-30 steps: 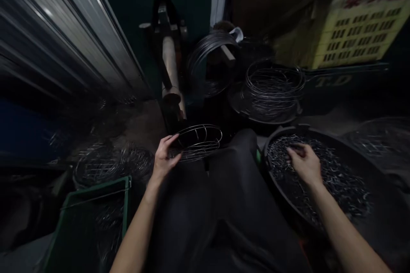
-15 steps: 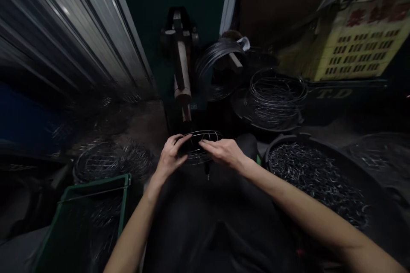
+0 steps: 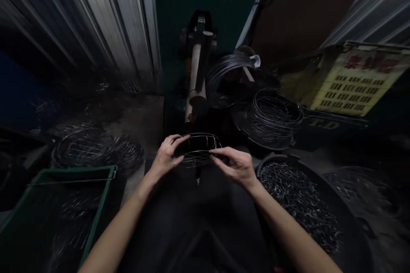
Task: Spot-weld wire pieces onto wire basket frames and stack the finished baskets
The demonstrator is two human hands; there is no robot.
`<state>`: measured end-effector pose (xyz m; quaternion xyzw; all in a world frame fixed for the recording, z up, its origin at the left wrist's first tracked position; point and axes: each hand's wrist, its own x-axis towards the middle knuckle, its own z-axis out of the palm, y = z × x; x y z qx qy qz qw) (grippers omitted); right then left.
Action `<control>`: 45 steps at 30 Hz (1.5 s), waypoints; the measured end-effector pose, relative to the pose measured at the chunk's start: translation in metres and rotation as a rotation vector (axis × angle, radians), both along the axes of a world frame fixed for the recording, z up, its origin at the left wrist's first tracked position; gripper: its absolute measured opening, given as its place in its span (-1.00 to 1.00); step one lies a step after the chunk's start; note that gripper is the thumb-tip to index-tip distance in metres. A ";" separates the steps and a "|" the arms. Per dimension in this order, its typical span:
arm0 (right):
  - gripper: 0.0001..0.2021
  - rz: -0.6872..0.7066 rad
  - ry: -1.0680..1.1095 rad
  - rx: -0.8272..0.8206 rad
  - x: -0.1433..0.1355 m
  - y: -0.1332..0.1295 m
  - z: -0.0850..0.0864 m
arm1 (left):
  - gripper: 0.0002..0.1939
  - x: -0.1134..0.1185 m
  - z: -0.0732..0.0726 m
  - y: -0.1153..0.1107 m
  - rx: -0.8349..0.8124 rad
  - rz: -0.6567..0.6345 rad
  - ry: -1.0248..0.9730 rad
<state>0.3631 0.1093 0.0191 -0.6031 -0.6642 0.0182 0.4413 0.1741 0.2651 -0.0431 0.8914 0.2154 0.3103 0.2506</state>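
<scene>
A round wire frame [image 3: 196,153], with a thin rim and crossing wires, is held level in front of my lap. My left hand [image 3: 164,156] grips its left edge, fingers over the upper ring and thumb lower down. At the right edge, my right hand [image 3: 236,165] has thumb and forefinger pinched at the wires; any small piece between the fingertips is too dark to make out. Just beyond the frame, the cylindrical arm of a machine [image 3: 196,76] points down toward it.
A coil of wire [image 3: 232,62] hangs beside the machine. Wire rings [image 3: 275,115] fill a basin to the right, and a large black tub [image 3: 349,217] holds short bent metal pieces. A green crate [image 3: 104,198] stands at left, a yellow crate [image 3: 349,89] at far right.
My right hand has drawn back from inside the ring to its right edge. My left hand still holds the frame. The view has shifted, moving the machine rightward in the picture.
</scene>
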 end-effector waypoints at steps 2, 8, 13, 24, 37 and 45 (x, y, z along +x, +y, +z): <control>-0.87 -0.106 0.036 -0.033 0.002 -0.017 -0.002 | -0.40 -0.001 -0.002 0.001 -0.012 0.020 -0.027; -0.83 -0.429 0.135 -0.226 0.030 -0.067 -0.061 | -0.42 -0.001 -0.006 0.005 -0.040 0.026 -0.035; -0.74 -0.381 0.056 -0.277 0.039 -0.091 -0.122 | -0.41 0.003 -0.007 0.005 -0.030 0.037 -0.031; -0.81 0.023 -0.039 -0.261 0.012 0.004 -0.015 | -0.38 0.011 0.006 -0.004 -0.012 -0.069 0.078; -0.59 0.123 -0.499 -0.245 0.005 0.043 -0.013 | -0.37 -0.004 0.002 0.003 -0.062 -0.043 0.036; -0.74 0.246 0.197 -0.393 0.003 0.033 0.003 | -0.39 -0.001 0.001 0.007 -0.057 -0.015 0.010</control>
